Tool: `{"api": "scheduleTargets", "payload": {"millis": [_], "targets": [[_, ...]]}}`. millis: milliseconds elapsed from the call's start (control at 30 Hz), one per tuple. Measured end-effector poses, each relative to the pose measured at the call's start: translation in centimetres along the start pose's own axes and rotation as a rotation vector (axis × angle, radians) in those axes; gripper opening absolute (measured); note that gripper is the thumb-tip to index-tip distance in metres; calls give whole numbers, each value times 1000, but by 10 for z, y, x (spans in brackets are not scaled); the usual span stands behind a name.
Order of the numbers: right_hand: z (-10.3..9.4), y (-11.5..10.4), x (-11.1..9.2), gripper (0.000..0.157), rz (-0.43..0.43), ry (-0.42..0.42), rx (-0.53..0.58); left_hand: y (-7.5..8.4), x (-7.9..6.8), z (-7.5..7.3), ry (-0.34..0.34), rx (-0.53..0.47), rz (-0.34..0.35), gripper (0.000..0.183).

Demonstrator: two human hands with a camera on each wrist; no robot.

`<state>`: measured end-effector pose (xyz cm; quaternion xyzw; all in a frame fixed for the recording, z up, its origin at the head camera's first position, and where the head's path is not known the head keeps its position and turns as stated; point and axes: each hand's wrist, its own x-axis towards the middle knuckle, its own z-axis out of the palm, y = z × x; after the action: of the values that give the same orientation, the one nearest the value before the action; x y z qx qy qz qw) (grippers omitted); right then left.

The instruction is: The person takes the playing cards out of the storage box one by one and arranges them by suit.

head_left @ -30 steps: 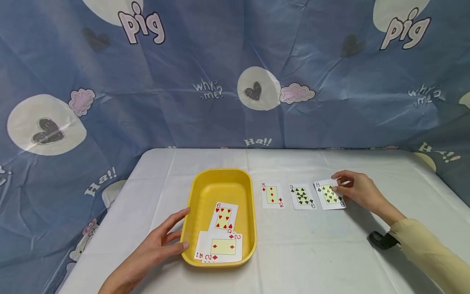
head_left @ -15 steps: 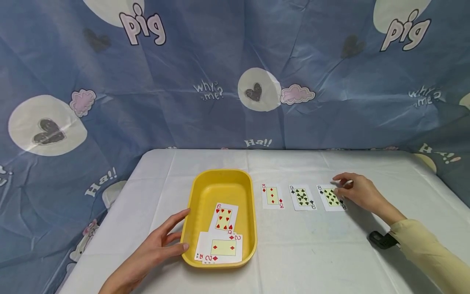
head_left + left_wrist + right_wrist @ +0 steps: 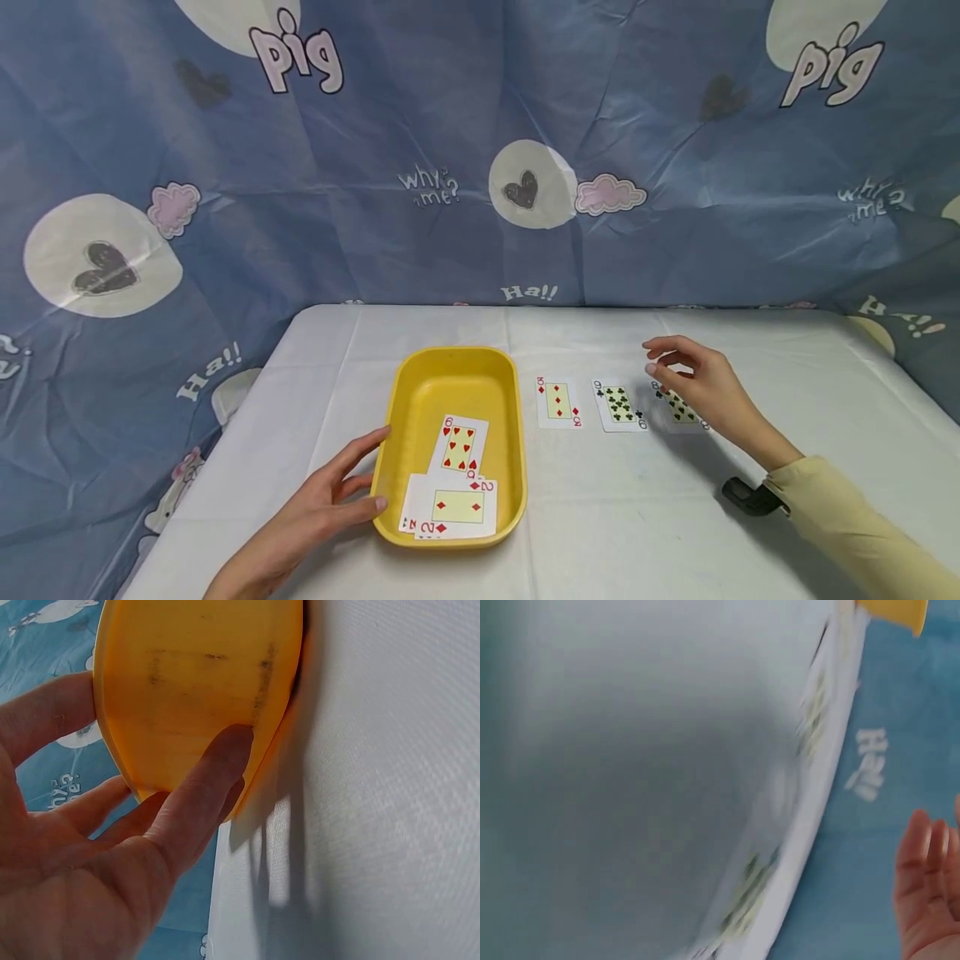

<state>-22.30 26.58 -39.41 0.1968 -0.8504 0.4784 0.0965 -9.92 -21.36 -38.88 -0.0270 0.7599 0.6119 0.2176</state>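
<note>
My left hand (image 3: 318,500) rests against the left side of a yellow plastic tray (image 3: 517,467), its thumb and fingers spread along the wall. In the left wrist view the fingertips lie on the outside of the tray (image 3: 195,667). Inside the tray are a heart playing card (image 3: 459,446) and, overlapping it, a two of diamonds (image 3: 457,507) atop other cards. My right hand (image 3: 701,387) hovers with nothing in its loosely bent fingers, partly covering a spade card (image 3: 680,408). Left of that, a club card (image 3: 619,406) and a three of diamonds (image 3: 558,403) lie face up in a row.
A white cloth covers the table (image 3: 637,517). Behind it hangs a blue printed curtain (image 3: 420,242). A black strap device (image 3: 752,497) sits at the right wrist, by a pale yellow sleeve (image 3: 847,517).
My right hand has set the spade card down straight in the row, let go of it, and lifted away leftward over the cards. My left hand stays at the tray.
</note>
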Motion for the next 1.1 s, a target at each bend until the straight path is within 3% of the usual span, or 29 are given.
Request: {"api": "scheduleTargets", "payload": {"millis": [400, 700, 900, 1100], "targets": [[60, -49, 8, 26, -78, -161, 124, 0, 0, 0, -20, -18, -3, 76], [102, -89, 13, 25, -246, -261, 201, 2, -1, 0, 9, 1, -7, 75], [129, -104, 16, 29, -271, -354, 246, 1, -2, -2, -16, -15, 5, 74], [150, -111, 31, 33, -245, -531, 185, 0, -2, -1, -18, -19, -7, 74]]}}
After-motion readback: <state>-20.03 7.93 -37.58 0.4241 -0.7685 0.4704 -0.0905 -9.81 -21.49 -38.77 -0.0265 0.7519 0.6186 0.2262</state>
